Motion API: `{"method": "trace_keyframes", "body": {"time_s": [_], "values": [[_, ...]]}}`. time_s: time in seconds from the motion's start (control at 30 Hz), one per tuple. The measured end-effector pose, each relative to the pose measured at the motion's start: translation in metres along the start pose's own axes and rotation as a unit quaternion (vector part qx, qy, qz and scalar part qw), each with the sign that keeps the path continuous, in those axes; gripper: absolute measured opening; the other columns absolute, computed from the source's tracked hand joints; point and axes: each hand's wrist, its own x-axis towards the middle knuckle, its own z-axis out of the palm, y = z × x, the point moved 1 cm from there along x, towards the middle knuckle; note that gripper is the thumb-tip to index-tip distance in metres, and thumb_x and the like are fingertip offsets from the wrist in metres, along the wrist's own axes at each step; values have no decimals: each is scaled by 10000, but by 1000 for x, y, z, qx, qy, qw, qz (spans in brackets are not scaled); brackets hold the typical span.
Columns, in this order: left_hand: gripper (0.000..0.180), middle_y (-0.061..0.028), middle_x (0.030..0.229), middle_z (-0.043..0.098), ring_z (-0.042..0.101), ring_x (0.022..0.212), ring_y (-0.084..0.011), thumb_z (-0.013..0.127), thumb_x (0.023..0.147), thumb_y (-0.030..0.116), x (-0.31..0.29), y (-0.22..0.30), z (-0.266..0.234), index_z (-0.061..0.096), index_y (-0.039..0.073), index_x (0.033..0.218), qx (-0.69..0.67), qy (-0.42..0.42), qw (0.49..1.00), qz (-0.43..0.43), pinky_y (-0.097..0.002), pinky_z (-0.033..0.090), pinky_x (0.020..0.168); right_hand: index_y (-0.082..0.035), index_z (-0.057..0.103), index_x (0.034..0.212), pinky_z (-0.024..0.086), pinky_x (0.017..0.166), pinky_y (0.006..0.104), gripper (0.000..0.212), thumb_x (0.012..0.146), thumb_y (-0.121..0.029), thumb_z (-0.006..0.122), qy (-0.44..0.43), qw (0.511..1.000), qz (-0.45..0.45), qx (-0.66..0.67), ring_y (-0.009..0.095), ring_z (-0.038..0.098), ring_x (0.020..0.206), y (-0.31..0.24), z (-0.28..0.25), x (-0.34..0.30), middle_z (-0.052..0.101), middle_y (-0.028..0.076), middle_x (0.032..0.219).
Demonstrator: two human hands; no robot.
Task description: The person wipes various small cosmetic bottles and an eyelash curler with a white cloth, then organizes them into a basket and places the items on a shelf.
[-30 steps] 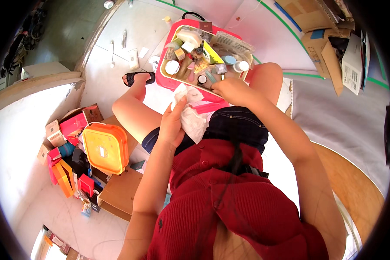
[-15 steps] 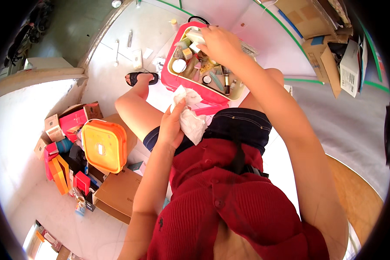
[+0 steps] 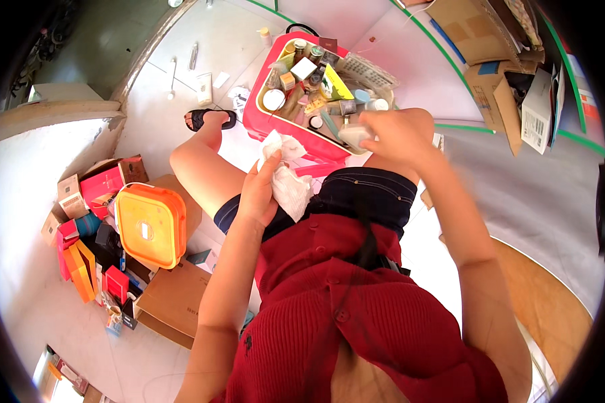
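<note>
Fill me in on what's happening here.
A person is handling items from a pink container between their legs, crowded with jars and small boxes. The left hand holds a crumpled white tissue. The right hand grips a pale object, too blurred to identify, at the container's near right corner. An orange lidded bucket stands off to the left.

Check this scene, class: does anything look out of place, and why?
Yes: a white tube lies loose on the floor near the black sandal, outside the red-rimmed tub crowded with small containers, so it looks misplaced. At left, boxes sit in an untidy heap.
</note>
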Motion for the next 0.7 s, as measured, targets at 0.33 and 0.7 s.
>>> {"method": "trace_keyframes", "body": {"time_s": [0.33,0.7], "values": [[274,-39,915,594,594,811,-149,619,896,198,-5,-6,9,553,25,1098,-16,-14,1000,15,-314,509,726,-15,613,918,487,718,442,154,773,-59,584,80,995,39,33,359,627,777,17,54,14,634,199,806],[263,-60,880,589,601,796,-184,583,910,186,-5,-9,17,521,33,1114,-7,-19,1000,10,-340,520,715,-85,664,919,512,646,397,191,781,-172,564,31,975,63,-210,267,663,740,23,105,47,681,105,803]]}}
